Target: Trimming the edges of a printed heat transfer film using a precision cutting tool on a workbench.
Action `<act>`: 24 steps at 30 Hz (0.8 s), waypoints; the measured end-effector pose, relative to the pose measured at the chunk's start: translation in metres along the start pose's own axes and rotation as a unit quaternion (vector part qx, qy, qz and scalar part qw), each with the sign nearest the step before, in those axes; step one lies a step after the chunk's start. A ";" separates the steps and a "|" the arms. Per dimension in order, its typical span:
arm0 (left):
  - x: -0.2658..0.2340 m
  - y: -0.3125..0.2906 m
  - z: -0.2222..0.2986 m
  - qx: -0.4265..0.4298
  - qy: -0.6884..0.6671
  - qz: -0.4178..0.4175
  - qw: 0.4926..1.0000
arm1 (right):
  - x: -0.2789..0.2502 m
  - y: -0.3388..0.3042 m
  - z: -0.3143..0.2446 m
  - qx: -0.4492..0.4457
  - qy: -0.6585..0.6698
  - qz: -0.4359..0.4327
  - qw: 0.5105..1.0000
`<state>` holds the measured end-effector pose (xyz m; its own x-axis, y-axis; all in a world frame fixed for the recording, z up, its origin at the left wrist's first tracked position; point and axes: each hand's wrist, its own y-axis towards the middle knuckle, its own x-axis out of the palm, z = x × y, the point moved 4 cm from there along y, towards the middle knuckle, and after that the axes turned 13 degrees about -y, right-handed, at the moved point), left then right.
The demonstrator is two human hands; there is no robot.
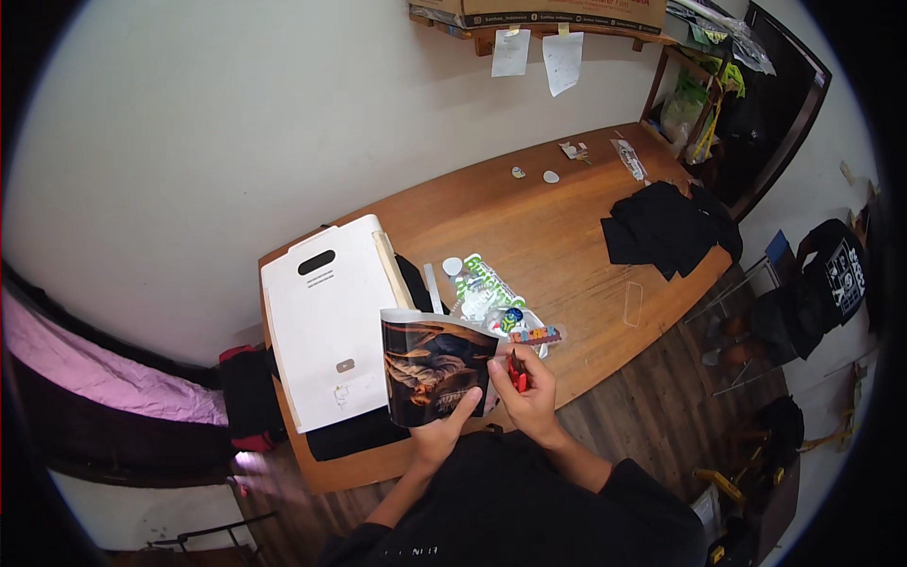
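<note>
My left hand (444, 430) holds up a dark printed sheet (433, 369) with a brown and black picture, gripping it by its lower edge. At the sheet's right edge, my right hand (529, 387) is closed around a small red-handled tool (516, 370), probably scissors or a cutter. Both hands hover over the near edge of a wooden table (529, 227). Just beyond them lie several colourful stickers (491, 293) and clear film pieces.
A white heat-press machine (326, 317) stands at the table's left over black cloth. Folded black garments (666, 231) lie at the far right. Small scraps (551, 176) sit at the far side. Paper notes (563, 59) hang from a shelf. A chair with a black shirt (836, 269) stands to the right.
</note>
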<state>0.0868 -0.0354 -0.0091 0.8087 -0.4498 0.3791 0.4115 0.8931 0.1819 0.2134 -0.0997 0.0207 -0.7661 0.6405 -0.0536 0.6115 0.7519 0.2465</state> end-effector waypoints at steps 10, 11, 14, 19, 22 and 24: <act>0.008 -0.002 -0.001 -0.084 -0.121 -0.042 0.988 | -0.008 0.012 0.006 0.028 0.006 -0.082 0.996; 0.007 -0.004 0.000 -0.093 -0.105 -0.023 0.990 | -0.007 0.011 0.006 0.035 0.011 -0.088 0.995; 0.005 0.001 0.005 -0.033 -0.106 -0.029 0.993 | -0.004 0.007 0.021 0.026 0.000 -0.142 0.989; 0.002 0.002 0.010 -0.056 -0.111 0.018 0.992 | 0.005 -0.001 0.002 0.069 0.136 -0.188 0.970; 0.002 0.004 0.011 -0.044 -0.097 -0.008 0.994 | 0.015 -0.008 0.001 0.038 0.126 -0.206 0.970; 0.003 0.005 0.015 0.001 -0.105 -0.007 0.994 | 0.018 -0.015 0.008 0.062 0.148 -0.192 0.968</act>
<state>0.0851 -0.0325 0.0067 0.6978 -0.4505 0.5569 0.4205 0.8870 0.1907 0.1919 -0.0985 0.0087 -0.9535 0.2514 0.1663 0.2757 0.9504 0.1440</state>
